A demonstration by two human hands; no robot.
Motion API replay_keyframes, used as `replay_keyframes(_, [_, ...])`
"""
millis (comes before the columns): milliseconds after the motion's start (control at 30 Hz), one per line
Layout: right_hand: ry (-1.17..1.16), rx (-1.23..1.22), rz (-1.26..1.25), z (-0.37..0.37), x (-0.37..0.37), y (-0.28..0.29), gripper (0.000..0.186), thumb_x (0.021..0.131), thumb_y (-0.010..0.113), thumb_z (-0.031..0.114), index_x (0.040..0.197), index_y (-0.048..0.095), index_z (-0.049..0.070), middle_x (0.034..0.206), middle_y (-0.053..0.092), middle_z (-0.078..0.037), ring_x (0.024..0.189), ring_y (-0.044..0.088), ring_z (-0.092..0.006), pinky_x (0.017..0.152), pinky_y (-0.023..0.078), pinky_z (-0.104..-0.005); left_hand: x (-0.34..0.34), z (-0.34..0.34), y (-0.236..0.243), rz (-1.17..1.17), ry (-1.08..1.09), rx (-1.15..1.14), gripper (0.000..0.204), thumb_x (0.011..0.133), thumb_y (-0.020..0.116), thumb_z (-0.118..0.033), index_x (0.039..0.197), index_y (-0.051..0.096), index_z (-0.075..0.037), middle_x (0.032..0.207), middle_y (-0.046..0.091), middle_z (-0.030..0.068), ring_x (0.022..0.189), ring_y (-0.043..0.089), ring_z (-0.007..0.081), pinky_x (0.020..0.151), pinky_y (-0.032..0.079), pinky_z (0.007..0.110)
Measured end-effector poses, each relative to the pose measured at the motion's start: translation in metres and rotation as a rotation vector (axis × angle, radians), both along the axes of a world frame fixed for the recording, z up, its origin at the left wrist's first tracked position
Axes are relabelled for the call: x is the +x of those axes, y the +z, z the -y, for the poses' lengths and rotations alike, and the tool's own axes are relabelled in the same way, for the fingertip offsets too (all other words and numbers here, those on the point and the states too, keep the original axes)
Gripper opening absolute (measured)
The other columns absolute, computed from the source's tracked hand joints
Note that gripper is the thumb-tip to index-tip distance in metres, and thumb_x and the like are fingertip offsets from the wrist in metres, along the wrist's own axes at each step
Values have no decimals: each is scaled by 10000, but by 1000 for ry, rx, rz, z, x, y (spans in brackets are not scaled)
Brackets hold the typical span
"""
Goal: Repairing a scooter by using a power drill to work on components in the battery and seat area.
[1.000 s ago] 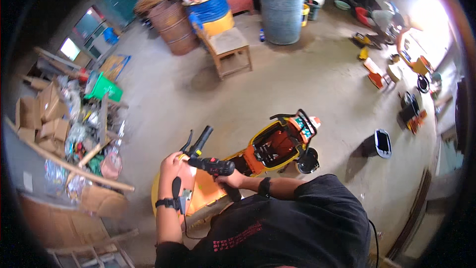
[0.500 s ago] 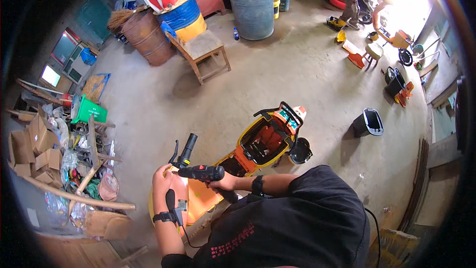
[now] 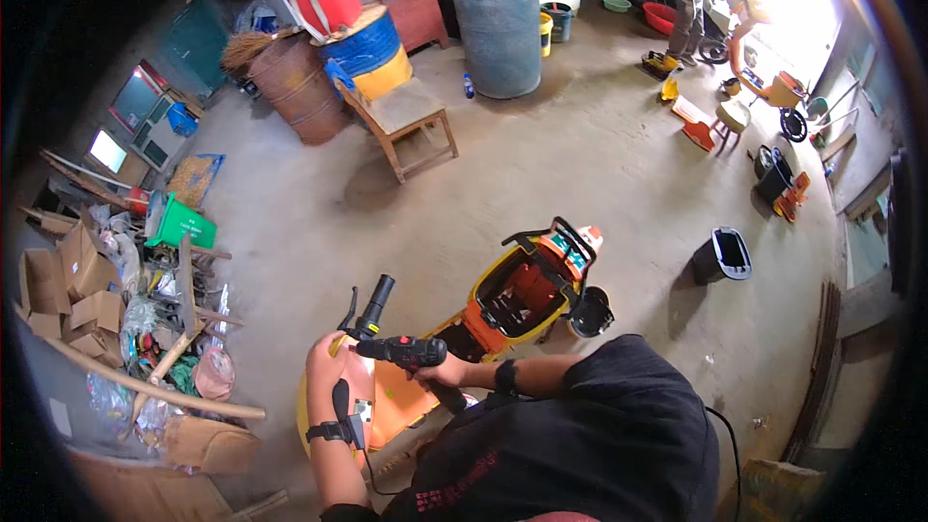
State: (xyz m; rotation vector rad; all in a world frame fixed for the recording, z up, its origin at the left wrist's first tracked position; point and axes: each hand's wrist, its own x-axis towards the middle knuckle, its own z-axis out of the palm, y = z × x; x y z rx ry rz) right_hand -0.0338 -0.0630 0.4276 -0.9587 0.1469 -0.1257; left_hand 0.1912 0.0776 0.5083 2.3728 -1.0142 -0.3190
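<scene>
In my right hand [image 3: 449, 370] is a black cordless drill [image 3: 408, 352], its fingers wrapped round the grip. The drill lies nearly level and points left at the front of an orange and yellow electric scooter [image 3: 398, 394]. My left hand [image 3: 327, 358] rests at the scooter's front panel beside the drill's tip, fingers curled in. What those fingers hold is too small to make out. Just beyond them is the black handlebar grip [image 3: 379, 300] with its brake lever. The scooter's seat is off, and the open storage bay [image 3: 522, 292] shows.
A black plastic bin [image 3: 721, 256] stands at the right. Farther off are a wooden chair [image 3: 404, 118], a blue-grey drum [image 3: 497, 34] and a rusty barrel [image 3: 298, 87]. Cardboard boxes [image 3: 85, 261] and clutter lie at the left. Near the bright doorway, a person [image 3: 690, 5] stands by another scooter.
The view has tilted, so the scene sits lower in the picture. The person near the doorway has straightened from bending. My hands and the drill stay at the scooter's front.
</scene>
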Motion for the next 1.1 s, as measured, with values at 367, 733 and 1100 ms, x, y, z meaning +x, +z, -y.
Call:
replay_keyframes(367, [-109, -351, 143, 8, 6, -29, 332, 706, 616, -67, 1028, 628, 10, 919, 663, -37, 834, 605, -113, 737, 524, -303, -10, 10, 18, -137, -94, -107, 231, 914, 473, -106, 1065, 625, -21, 995, 670, 192, 950, 643, 343, 847, 500, 387])
replay_keyframes(733, [80, -25, -43, -3, 1, -9, 150, 790, 585, -17, 935, 616, 3, 724, 606, -62, 616, 606, -158, 571, 514, -315, -1, -1, 7, -9, -11, -15, 258, 892, 490, -122, 1093, 643, -71, 1071, 648, 178, 1002, 608, 361, 882, 477, 403])
replay_keyframes(1100, [79, 87, -61, -4, 4, -13, 130, 795, 564, 52, 907, 597, -7, 683, 576, -79, 585, 574, -183, 574, 486, -325, 0, -4, 7, -26, -7, -2, 260, 887, 488, -97, 1091, 648, -79, 1095, 647, 159, 1034, 602, 332, 915, 461, 377])
